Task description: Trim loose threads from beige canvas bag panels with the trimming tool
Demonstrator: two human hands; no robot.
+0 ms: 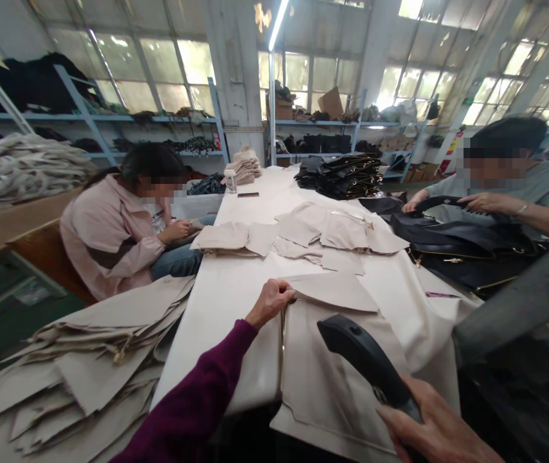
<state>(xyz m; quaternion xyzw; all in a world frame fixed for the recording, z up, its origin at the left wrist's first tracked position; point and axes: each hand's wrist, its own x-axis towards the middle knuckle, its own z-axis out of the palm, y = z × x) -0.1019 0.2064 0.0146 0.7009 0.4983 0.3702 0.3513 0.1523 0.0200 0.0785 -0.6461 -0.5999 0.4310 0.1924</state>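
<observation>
My left hand [272, 302], in a purple sleeve, pinches the left corner of a beige fabric flap [332, 289] at the far end of a beige fabric piece [332, 379]. That piece lies over the near end of the table, its near part hanging past the edge, with a zipper [283, 334] along its left side. My right hand [423, 418] is wrapped round the grip of a black curved handheld tool [366, 354]. The tool's wide head hovers over or rests on the beige piece; I cannot tell which. My lower right fingers are partly cut off by the frame.
Several beige pieces [323, 235] lie further up the white-covered table [236, 302]. Stacked beige pieces [86, 354] stand at left, black bags [342, 173] at the back. One person [120, 225] sits left; another [520, 173] at right holds a similar black tool. A grey post [520, 302] slants at right.
</observation>
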